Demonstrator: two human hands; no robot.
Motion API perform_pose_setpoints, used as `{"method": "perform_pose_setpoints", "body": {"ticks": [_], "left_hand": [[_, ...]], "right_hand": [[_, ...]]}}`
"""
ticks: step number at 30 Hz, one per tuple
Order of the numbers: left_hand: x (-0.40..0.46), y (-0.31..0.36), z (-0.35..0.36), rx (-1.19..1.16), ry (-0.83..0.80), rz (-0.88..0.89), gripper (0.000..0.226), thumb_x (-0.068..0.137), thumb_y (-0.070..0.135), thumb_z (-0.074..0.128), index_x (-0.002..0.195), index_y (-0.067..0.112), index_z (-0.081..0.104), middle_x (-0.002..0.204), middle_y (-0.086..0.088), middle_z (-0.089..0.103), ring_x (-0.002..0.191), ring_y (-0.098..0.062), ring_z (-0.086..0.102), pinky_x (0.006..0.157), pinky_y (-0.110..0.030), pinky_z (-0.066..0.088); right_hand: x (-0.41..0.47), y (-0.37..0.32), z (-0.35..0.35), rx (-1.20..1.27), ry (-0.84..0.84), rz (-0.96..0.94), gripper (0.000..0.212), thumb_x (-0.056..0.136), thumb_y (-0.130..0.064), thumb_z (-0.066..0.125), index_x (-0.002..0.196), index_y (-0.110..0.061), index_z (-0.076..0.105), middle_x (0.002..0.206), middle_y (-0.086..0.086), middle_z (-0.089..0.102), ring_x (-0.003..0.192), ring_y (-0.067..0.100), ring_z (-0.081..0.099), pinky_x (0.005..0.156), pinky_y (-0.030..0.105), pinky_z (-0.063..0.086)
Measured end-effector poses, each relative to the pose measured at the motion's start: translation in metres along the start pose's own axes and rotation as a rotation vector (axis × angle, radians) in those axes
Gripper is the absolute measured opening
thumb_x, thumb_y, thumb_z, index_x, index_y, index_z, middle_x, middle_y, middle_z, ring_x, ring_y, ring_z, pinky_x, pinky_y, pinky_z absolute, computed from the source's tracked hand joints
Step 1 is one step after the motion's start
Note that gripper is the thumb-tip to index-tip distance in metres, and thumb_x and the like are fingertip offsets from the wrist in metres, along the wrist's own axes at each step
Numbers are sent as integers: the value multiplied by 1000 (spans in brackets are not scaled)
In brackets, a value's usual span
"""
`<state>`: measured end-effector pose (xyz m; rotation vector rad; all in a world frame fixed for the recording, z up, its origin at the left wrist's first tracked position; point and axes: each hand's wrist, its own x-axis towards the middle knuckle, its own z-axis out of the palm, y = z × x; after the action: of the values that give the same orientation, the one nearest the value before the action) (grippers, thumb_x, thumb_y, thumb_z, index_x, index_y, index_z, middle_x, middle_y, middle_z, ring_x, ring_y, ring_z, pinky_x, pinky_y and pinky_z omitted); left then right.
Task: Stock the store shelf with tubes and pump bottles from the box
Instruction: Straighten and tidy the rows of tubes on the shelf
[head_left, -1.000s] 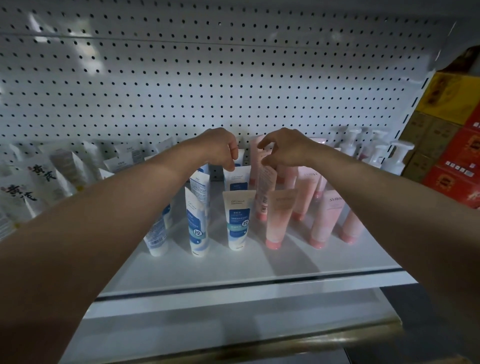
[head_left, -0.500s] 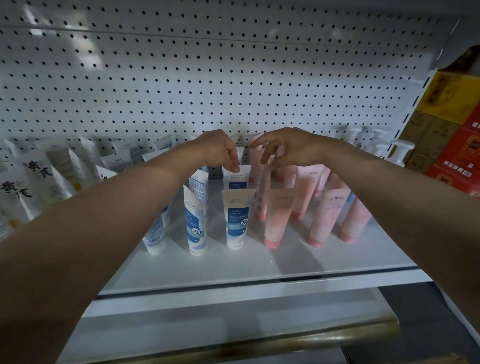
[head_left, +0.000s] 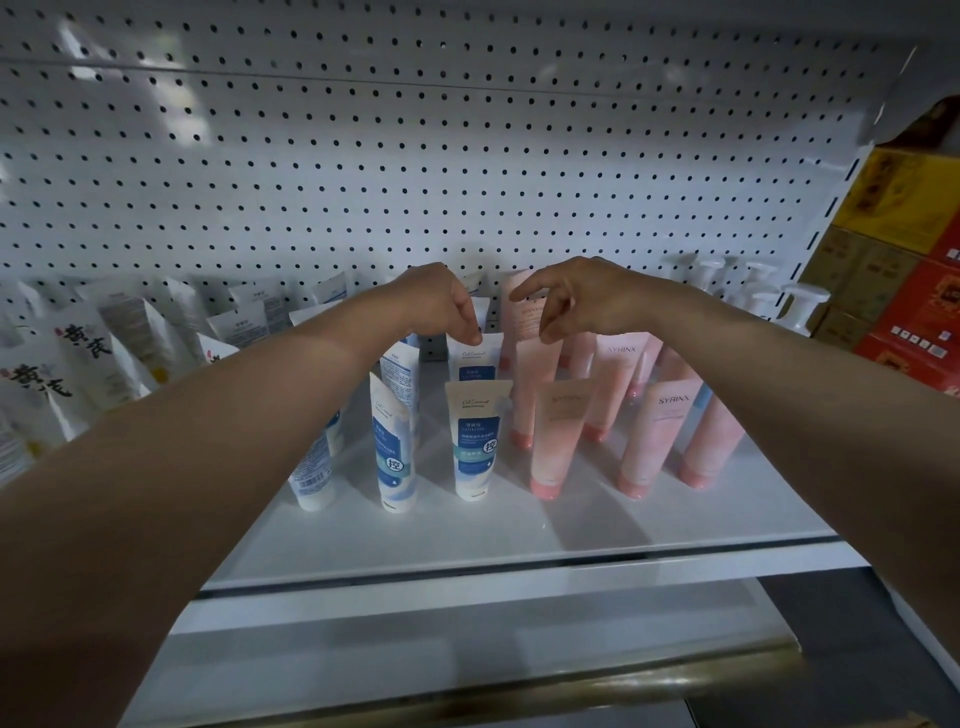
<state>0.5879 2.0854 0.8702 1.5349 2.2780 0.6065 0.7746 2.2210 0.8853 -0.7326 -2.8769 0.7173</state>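
On the white shelf (head_left: 519, 535) stand several white-and-blue tubes (head_left: 475, 441) cap-down, with several pink tubes (head_left: 553, 436) to their right. My left hand (head_left: 441, 306) reaches into the second row and pinches the top edge of a white-and-blue tube (head_left: 478, 361). Beside it, my right hand (head_left: 587, 301) hovers with fingers loosely spread. Its thumb tip is at the top of a pink tube (head_left: 532, 374) and its index finger points left. White pump bottles (head_left: 800, 309) stand at the back right. The box is not in view.
White tubes with black calligraphy (head_left: 57, 374) lean at the far left. A perforated back panel (head_left: 467, 156) rises behind the shelf. Yellow and red cartons (head_left: 909, 234) are stacked beyond the right upright. A lower shelf edge (head_left: 467, 691) juts out below.
My right hand has let go of the pink tube it was pinching and spread its fingers. My left hand has stayed at the white-and-blue tube's top.
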Motion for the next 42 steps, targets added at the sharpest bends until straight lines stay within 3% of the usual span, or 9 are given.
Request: {"method": "perform_pose_setpoints", "body": {"ticks": [5, 10, 14, 17, 20, 25, 30, 37, 42], "left_hand": [[1, -1, 0, -12, 0, 1, 15, 73, 29, 86, 79, 24, 73, 100, 1, 71, 105, -17, 60, 83, -26, 43], [4, -2, 0, -9, -5, 3, 16, 73, 29, 86, 82, 22, 75, 100, 1, 71, 105, -18, 61, 83, -27, 45], [4, -1, -3, -45, -5, 6, 17, 74, 32, 85, 83, 21, 75, 96, 3, 70, 100, -14, 60, 74, -23, 44], [9, -1, -14, -136, 106, 19, 24, 77, 33, 82, 92, 15, 77, 96, 2, 71, 95, -12, 60, 74, -21, 43], [17, -2, -24, -179, 222, 4, 26, 85, 36, 74, 97, 14, 76, 93, 0, 72, 86, -13, 62, 66, -21, 42], [32, -6, -25, -181, 181, -63, 30, 89, 36, 70, 108, 12, 74, 102, -2, 74, 90, -14, 64, 74, -23, 46], [46, -9, -18, -52, 240, -97, 24, 82, 32, 77, 100, 16, 78, 107, -2, 73, 104, -21, 65, 95, -35, 53], [66, -22, -12, -10, 210, -203, 52, 60, 46, 85, 102, 18, 75, 110, -4, 70, 110, -26, 58, 95, -40, 53], [77, -27, -9, -6, 220, -219, 53, 58, 46, 86, 101, 18, 74, 109, -4, 70, 111, -26, 58, 95, -41, 52]], "right_hand": [[0, 4, -1, -15, 2, 12, 58, 79, -9, 82, 130, -30, 62, 93, 1, 76, 74, -16, 57, 69, 13, 39], [1, 5, -2, -7, -10, 4, 58, 80, -6, 81, 131, -26, 62, 94, 2, 76, 72, -18, 56, 67, 6, 37], [2, 3, -4, 9, 8, -6, 53, 83, -12, 80, 129, -30, 62, 94, -2, 75, 83, 0, 60, 61, 5, 40], [4, 4, -11, 43, 124, -9, 49, 85, -20, 79, 130, -30, 63, 91, -13, 72, 84, -5, 59, 63, 6, 38], [13, 5, -13, 103, 248, 18, 47, 85, -24, 79, 129, -26, 63, 95, -9, 75, 88, -3, 61, 63, 10, 37], [34, 5, -8, 82, 256, 84, 52, 82, -24, 81, 130, -22, 63, 104, -3, 74, 108, 12, 63, 80, 22, 44], [46, 8, -4, -16, 211, 116, 57, 79, -24, 84, 132, -22, 61, 105, -2, 73, 108, 16, 62, 87, 27, 42], [59, 13, -2, -59, 214, 135, 59, 76, -22, 86, 130, -23, 62, 102, -2, 74, 104, 17, 65, 93, 33, 50], [64, 16, -2, -85, 216, 145, 59, 75, -24, 87, 129, -23, 63, 103, 0, 73, 103, 18, 65, 93, 33, 50]]}}
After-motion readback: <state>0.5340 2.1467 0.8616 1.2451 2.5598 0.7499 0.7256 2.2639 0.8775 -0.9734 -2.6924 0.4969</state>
